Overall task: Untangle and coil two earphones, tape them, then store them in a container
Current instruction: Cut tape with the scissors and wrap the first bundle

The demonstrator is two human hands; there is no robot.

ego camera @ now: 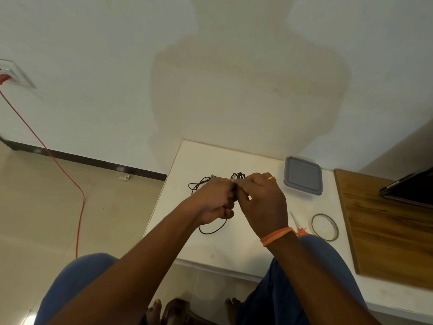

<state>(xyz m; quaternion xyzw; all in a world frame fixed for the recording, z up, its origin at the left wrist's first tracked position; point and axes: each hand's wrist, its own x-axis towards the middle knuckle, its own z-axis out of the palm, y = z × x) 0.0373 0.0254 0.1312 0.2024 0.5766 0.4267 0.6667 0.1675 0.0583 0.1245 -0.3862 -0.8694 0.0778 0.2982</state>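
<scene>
Earphone cord (212,231) pinched btwn L hand (215,199) & R hand (261,199), loop hanging below.

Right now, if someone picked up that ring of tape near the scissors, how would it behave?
The tape roll looks like a thin hoop with little tape left, so it is probably very light. It lies flat on the white table; stood on edge it would likely roll. Being so thin, it may flex a little when squeezed.

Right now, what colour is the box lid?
Grey-blue; the lid shows in the head view, on the table.
</scene>
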